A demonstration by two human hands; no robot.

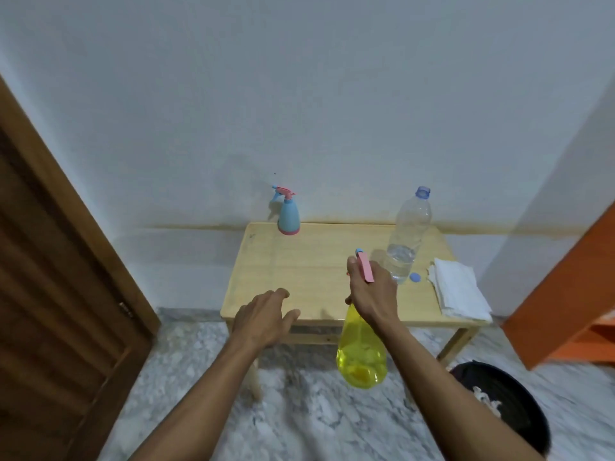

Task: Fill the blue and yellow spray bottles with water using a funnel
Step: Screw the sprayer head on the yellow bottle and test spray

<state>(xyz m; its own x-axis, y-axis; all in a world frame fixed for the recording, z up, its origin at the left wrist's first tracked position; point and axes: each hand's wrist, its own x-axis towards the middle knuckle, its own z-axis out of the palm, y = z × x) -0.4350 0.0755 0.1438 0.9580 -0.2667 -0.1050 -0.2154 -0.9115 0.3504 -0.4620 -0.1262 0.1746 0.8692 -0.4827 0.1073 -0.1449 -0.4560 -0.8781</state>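
Right hand (pixel 369 291): wrapped round the neck of the yellow spray bottle (pixel 362 356), just under its pink trigger head (pixel 365 266); fingers curled tight on it.
Yellow spray bottle: held in the air, upright, in front of the near edge of the table (pixel 299 261); its base hangs below the tabletop level, over the floor; yellow liquid or tint shows through the clear body.
Left hand (pixel 263 316): holds nothing; fingers loosely spread and slightly bent, hovering over the near left part of the table edge.
Blue spray bottle (pixel 288 214): standing upright at the far edge of the table, close to the wall (pixel 299 94); pink trigger top and pink base.
Water bottle (pixel 407 234): clear plastic, upright on the right side of the table, cap off, water only in its lower part.
Bottle cap (pixel 415 277): blue, lying on the table just beside the water bottle's base.
Cloth (pixel 457 289): white, folded, at the table's right edge, near the cap.
Table: low, light wood, set against the wall.
Floor (pixel 299 410): grey and white marbled.
Door (pixel 60 294): brown wood, at left.
Basin (pixel 512 410): dark, round, on the floor at lower right, with something pale inside that I cannot make out.
Orange panel (pixel 572 287): at right edge.
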